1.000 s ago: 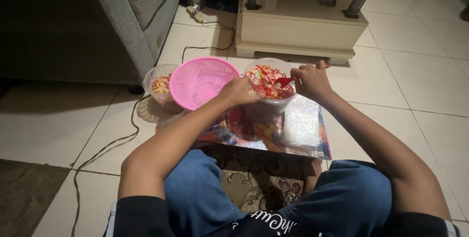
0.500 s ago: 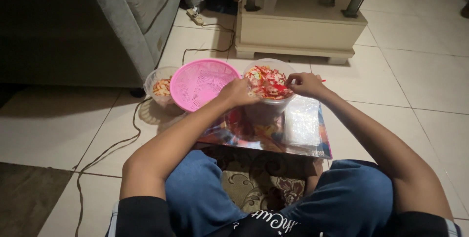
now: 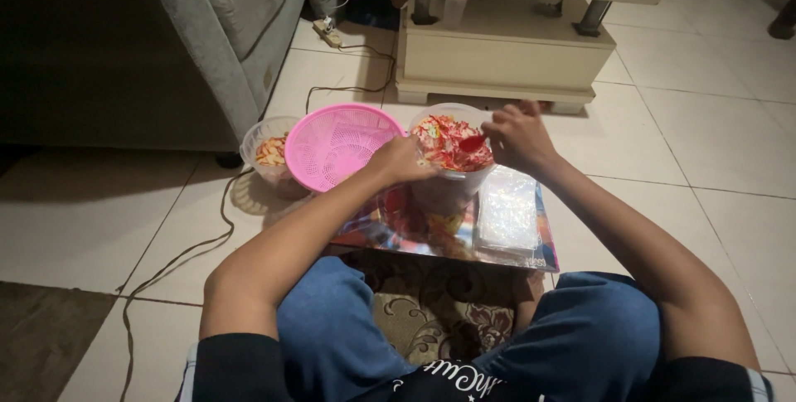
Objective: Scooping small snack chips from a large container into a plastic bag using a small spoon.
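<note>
Here, open tiled floor (image 3: 713,145) to the right and in the left foreground; ahead, closed off by a low cream table (image 3: 514,46) just beyond the work. Left side hemmed by a grey sofa (image 3: 240,29), with a dark cable (image 3: 207,236) trailing across the tiles from a power strip (image 3: 329,33).

Centre: a clear plastic tub (image 3: 452,178), heaped to the rim with red, orange and pale snack pieces, standing on a glossy colourful board (image 3: 414,232) laid over the lap. Left hand (image 3: 400,160) curled, fingers pressed together on the tub's near-left rim. Right hand (image 3: 518,137) closed, pinching a small red scoop (image 3: 473,143) over the heap.

Just left, touching the tub, a pink perforated basket (image 3: 340,145), tilted and leaning over a second clear tub (image 3: 265,149) with similar pieces. On the board's right half, beside the main tub, a stack of clear plastic bags (image 3: 507,211).
</note>
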